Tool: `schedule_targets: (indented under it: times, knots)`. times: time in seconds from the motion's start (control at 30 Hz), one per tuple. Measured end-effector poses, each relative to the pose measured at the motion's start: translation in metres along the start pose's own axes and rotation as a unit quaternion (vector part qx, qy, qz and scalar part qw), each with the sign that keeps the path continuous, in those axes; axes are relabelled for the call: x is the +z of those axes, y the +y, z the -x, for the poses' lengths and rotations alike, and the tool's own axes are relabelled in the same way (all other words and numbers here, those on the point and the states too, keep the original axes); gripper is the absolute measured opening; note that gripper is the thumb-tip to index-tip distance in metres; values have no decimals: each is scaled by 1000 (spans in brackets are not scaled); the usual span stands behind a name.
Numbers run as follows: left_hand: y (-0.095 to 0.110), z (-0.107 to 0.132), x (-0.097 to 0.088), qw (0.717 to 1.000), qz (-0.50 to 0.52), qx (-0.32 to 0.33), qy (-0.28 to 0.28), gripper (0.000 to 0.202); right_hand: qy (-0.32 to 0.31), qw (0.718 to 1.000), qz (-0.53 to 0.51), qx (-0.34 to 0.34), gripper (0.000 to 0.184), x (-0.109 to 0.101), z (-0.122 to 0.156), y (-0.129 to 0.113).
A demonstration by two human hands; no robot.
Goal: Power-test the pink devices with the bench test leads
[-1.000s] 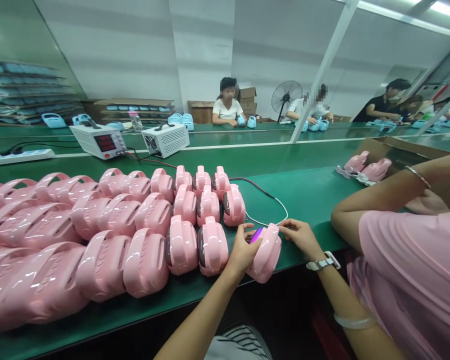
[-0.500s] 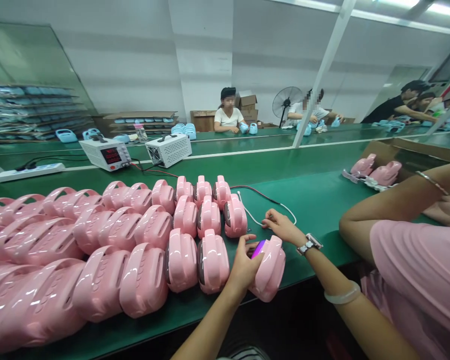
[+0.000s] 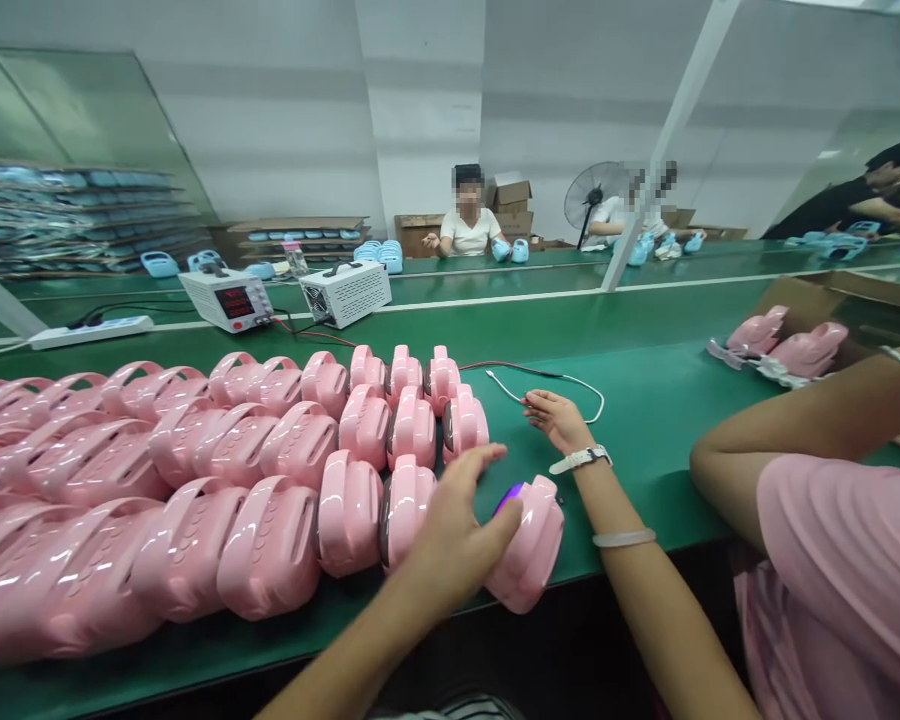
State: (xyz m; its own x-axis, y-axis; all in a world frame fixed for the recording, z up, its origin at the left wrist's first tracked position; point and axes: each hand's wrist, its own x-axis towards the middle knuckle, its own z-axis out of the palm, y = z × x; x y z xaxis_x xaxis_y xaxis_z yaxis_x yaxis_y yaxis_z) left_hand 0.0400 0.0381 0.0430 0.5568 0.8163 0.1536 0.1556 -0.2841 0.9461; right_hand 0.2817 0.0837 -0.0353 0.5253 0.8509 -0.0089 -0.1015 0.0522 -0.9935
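My left hand (image 3: 454, 525) lies with fingers stretched out over the gap between two pink handled units, its thumb against the nearest pink unit (image 3: 532, 545), which shows a purple glow on its face. That unit stands at the table's front edge. Farther back, my right hand (image 3: 559, 420), with a watch on the wrist, rests on the green table with its fingers curled together on the end of a white cable (image 3: 589, 385). The cable loops back toward the row of units.
Several rows of pink units (image 3: 195, 470) fill the green table (image 3: 645, 400) to the left. Two white power supplies (image 3: 229, 298) stand behind them. A co-worker in pink (image 3: 832, 520) sits at my right beside a cardboard box (image 3: 817, 300). Other people work at the far bench.
My right hand left the glowing unit and moved back along the table to the white cable. My left hand loosened its grip on the unit and its fingers stretched out.
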Motion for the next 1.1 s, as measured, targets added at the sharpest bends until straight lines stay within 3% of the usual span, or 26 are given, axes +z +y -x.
schedule_targets:
  times: [0.07,0.13,0.23,0.33,0.43,0.53,0.67,0.8,0.9,0.97,1.1]
  knots:
    - [28,-20,-22,986,-143,85,12,12,-34,999,-34,22,47,11,5,2]
    - [43,-51,-36,939,-340,54,18,37,-69,995,-52,43,47,19,13,4]
    - [36,-98,-37,848,-529,-14,-36,46,-104,991,-65,59,44,26,23,7]
    - [16,-125,-23,821,-561,-16,-99,40,-96,990,-88,55,42,25,24,6]
    - [11,-135,-9,819,-561,21,-117,29,-63,989,-122,46,43,19,20,4]
    - [19,-144,4,823,-552,46,-128,27,-36,987,-152,35,44,13,16,1]
    - [22,-161,16,851,-504,40,-141,26,-13,987,-155,25,42,10,15,2]
    - [6,-182,18,906,-395,-9,-152,37,7,990,-139,19,39,11,15,8]
    - [-8,-193,13,938,-288,-81,-176,29,22,990,-137,13,40,11,13,11]
    - [-15,-195,9,943,-224,-124,-212,27,28,990,-136,10,41,11,11,11]
    - [-21,-190,2,937,-129,-168,-279,57,28,992,-126,2,43,10,11,10]
